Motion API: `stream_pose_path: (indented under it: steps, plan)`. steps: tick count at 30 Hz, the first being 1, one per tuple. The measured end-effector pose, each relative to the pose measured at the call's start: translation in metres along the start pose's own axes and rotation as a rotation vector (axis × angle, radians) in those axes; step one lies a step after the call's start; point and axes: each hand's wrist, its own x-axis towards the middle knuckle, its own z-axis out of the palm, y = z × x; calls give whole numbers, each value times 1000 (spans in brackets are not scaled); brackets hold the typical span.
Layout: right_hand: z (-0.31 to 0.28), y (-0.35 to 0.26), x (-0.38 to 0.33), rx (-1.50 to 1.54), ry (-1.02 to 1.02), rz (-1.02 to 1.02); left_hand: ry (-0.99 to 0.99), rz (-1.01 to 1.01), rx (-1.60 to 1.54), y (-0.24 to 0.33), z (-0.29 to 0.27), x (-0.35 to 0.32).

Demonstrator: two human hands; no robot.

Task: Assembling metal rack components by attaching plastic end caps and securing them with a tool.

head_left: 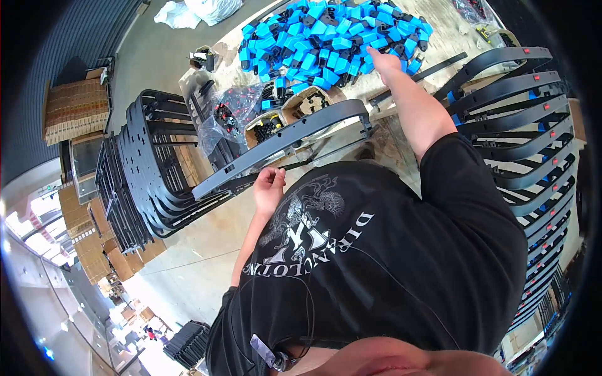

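Observation:
My right hand point(385, 64) reaches to the near right edge of a big pile of blue and black plastic parts point(313, 53). A finger stretches out onto the parts; the other fingertips are partly hidden, and I see nothing held. My left hand point(269, 186) is closed, fingertips pressed together, just below a dark grey curved frame point(276, 141). Whatever those fingers hold, if anything, is too small to make out. The frame lies across the near side of the table, its rounded end to the right.
Between frame and pile stand small boxes of black parts point(305, 103) and a clear plastic bag point(232, 113). Stacked curved frames rise at left point(157, 169) and right point(533, 138). A power tool point(486, 34) lies far right. Cardboard stacks point(75, 113) stand far left.

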Motion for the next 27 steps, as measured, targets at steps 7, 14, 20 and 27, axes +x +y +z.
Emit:
stream_pose_path:
  steps: [7, 14, 20, 27]
  plan:
    - [-44, 44, -4, 339, -317, 100, 124, -53, -91, -23, 8, -17]
    - [-119, 58, -124, 820, -948, 133, -199, 42, -81, 37, 15, -6]
    - [-142, 54, -247, 456, -1031, -30, -857, 293, 29, 95, 63, 13]
    - [-118, 52, -327, 396, -1079, -98, -1136, 93, -720, 103, 128, -5]
